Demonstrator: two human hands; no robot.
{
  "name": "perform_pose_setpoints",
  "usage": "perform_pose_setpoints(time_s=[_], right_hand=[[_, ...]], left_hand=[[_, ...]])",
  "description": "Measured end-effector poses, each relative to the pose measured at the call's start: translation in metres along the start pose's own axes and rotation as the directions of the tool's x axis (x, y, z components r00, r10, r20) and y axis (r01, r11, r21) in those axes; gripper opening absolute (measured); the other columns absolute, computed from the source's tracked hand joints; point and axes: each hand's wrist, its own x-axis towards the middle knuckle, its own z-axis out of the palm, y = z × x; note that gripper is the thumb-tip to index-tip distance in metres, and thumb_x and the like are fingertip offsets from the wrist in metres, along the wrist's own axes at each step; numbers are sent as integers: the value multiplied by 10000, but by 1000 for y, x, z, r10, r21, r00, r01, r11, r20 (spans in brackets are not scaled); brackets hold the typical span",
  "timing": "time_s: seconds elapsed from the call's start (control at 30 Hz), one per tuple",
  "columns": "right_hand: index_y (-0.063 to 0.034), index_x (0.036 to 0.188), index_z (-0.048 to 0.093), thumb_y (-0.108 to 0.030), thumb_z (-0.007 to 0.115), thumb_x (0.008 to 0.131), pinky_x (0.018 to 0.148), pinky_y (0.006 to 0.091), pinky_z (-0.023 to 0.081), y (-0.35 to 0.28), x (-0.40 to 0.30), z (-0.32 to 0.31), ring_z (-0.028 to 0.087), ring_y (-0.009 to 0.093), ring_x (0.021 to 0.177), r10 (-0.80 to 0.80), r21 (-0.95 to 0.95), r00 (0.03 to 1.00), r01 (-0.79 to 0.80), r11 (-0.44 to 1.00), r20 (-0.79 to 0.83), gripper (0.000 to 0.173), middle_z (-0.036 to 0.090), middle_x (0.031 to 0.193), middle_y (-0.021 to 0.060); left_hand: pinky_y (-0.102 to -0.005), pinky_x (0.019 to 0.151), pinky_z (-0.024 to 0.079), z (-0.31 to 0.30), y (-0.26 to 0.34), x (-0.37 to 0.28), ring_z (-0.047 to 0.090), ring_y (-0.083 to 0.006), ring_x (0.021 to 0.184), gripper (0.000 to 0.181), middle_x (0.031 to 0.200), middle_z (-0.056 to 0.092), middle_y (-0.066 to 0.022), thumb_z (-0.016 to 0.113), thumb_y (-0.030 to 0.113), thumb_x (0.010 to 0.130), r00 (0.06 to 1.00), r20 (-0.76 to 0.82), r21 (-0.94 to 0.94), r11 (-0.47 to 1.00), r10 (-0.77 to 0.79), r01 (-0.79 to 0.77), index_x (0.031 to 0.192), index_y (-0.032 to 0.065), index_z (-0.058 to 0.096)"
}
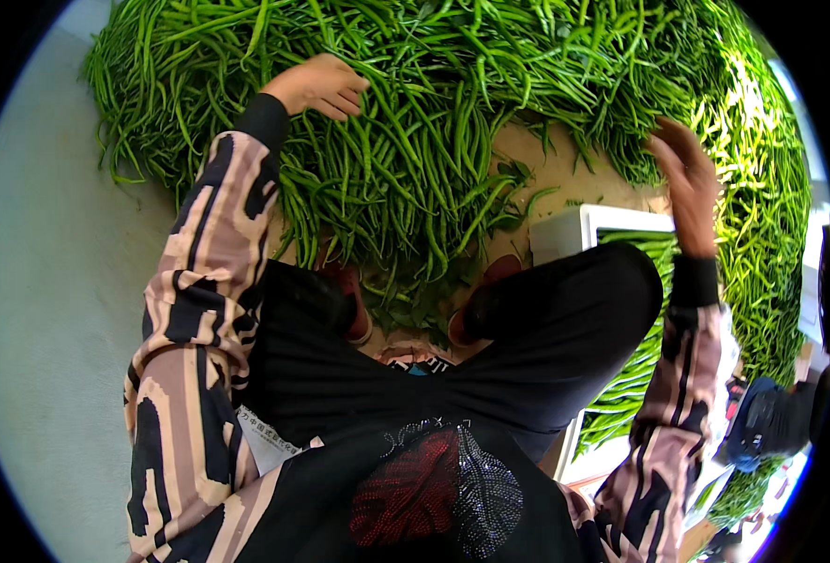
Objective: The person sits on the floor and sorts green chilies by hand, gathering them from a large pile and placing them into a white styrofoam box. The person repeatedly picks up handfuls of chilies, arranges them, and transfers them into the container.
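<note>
A large heap of long green chili peppers (415, 134) spreads before me on the floor. My left hand (327, 88) is over the heap at the upper left, its fingers curled down at the peppers; whether it grips any cannot be told. Above the floor at the heap's right part is my right hand (686, 172), raised with its fingers slightly bent and no pepper visible in it. Below that hand, beside my right knee, stands a white foam box (563, 236) holding peppers laid lengthwise, partly hidden by my leg.
Loose leaves (517, 176) and stray peppers lie on the floor around my red shoes (503, 271). A pale wall or floor surface (42, 281) runs along the left. More peppers extend down the right side, where dark clothing (770, 422) and other boxes show.
</note>
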Motion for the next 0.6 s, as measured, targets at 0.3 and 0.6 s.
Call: perform_pose_setpoints(time_s=[0.3, 0.6], right_hand=[[11, 920, 647, -383, 754, 714, 807, 464, 498, 99, 69, 284, 618, 416, 928, 335, -505, 778, -27, 863, 532, 458, 654, 966, 236], [-28, 974, 627, -285, 633, 837, 683, 489, 506, 118, 18, 338, 610, 400, 793, 64, -264, 998, -62, 963, 1, 292, 617, 901, 229]], left_hand=[[-394, 663, 555, 44, -77, 31, 683, -317, 741, 631, 929, 652, -246, 750, 425, 753, 878, -259, 50, 902, -404, 430, 1011, -119, 564], [-468, 766, 487, 93, -125, 38, 626, -390, 899, 496, 934, 646, -229, 762, 348, 691, 728, -553, -65, 892, -406, 448, 971, -20, 582]])
